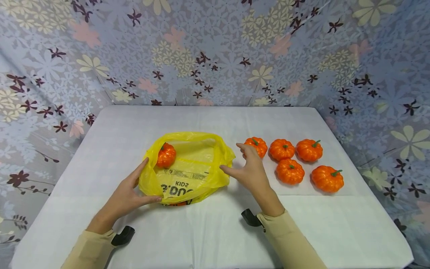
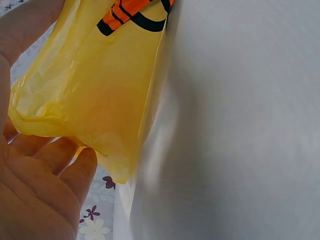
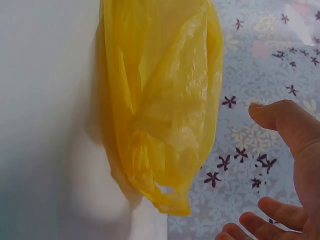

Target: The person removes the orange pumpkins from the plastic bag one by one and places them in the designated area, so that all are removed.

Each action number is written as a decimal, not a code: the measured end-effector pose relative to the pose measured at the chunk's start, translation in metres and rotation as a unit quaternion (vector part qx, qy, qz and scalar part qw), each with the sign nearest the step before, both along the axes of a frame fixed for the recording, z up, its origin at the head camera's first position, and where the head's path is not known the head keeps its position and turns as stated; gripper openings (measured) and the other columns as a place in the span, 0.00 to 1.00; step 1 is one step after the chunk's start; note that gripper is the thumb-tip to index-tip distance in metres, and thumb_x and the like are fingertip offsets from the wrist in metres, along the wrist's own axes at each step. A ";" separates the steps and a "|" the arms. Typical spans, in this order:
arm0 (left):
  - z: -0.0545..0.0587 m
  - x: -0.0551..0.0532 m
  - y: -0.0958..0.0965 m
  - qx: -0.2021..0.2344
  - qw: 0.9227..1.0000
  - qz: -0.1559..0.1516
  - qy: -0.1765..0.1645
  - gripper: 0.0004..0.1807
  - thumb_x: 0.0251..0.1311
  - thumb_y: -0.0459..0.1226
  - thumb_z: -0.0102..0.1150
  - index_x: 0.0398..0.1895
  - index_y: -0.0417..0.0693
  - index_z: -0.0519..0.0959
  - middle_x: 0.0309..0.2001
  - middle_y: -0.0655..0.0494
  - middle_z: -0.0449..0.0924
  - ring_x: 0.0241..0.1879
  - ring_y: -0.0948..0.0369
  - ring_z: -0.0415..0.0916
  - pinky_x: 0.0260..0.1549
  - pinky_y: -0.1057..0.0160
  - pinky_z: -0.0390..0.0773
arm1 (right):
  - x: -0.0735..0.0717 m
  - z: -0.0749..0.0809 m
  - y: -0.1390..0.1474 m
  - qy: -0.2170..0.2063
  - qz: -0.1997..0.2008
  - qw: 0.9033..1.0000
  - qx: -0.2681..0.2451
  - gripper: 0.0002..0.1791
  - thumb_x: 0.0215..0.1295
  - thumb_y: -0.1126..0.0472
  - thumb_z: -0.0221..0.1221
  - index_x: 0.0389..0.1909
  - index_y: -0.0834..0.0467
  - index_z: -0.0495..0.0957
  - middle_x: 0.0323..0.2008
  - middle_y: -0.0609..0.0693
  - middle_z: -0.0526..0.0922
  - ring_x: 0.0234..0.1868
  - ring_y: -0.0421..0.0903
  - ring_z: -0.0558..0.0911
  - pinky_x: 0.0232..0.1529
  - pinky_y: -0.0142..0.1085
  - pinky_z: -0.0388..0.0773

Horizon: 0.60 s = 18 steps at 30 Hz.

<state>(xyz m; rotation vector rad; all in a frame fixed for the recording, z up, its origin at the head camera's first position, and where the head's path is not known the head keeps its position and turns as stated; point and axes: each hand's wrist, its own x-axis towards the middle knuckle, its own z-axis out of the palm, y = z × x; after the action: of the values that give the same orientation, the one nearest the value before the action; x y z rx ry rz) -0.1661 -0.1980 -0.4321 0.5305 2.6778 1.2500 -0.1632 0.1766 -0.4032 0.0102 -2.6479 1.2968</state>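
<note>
A yellow plastic bag [image 1: 221,179] lies on the table with its mouth spread wide, dark print showing on the inside. One orange pumpkin [image 1: 166,155] with a shiny skin sits inside at the left. My left hand [image 1: 125,194] touches the bag's left side, thumb by the near rim and fingers along the far side; the left wrist view shows those fingers [image 2: 80,172] against the yellow plastic. To the bag's right, my right hand [image 1: 250,170] hovers with thumb and fingers spread and nothing between them. Its fingertips partly overlap the nearest loose pumpkin [image 1: 256,144] in the head view.
Several more orange pumpkins with green stems stand on the right of the white-covered table [image 1: 215,235], among them a front one [image 1: 290,172] and a rightmost one [image 1: 326,178]. A flowered cloth [image 1: 215,56] hangs behind the table and along its sides.
</note>
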 end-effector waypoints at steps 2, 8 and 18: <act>0.000 0.000 0.000 -0.001 1.000 0.001 0.002 0.69 0.44 0.53 0.81 0.83 0.54 0.43 0.79 0.44 0.49 0.73 0.39 0.54 0.66 0.34 0.61 | -0.002 0.000 -0.005 0.002 0.008 1.000 -0.009 0.48 0.49 0.49 0.78 0.69 0.61 0.67 0.65 0.59 0.70 0.63 0.59 0.71 0.63 0.52 0.73; -0.001 0.000 -0.001 0.006 1.000 -0.005 0.010 0.69 0.43 0.53 0.82 0.83 0.53 0.45 0.79 0.42 0.49 0.73 0.39 0.54 0.65 0.35 0.62 | -0.007 -0.001 -0.017 0.004 0.030 0.999 -0.026 0.47 0.50 0.50 0.78 0.68 0.62 0.68 0.64 0.58 0.71 0.63 0.57 0.72 0.65 0.50 0.72; 0.001 0.002 0.000 0.012 1.000 -0.009 0.026 0.68 0.44 0.52 0.81 0.82 0.51 0.46 0.78 0.41 0.50 0.73 0.38 0.54 0.65 0.34 0.62 | -0.016 0.002 -0.041 -0.023 0.055 0.997 -0.039 0.47 0.51 0.48 0.77 0.70 0.60 0.69 0.66 0.55 0.71 0.65 0.55 0.72 0.65 0.46 0.73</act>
<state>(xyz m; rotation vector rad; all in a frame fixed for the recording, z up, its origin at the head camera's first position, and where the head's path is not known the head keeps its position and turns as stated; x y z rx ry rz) -0.1644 -0.1980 -0.4313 0.5969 2.6976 1.2823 -0.1792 0.1361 -0.4015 0.1171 -2.6653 1.4509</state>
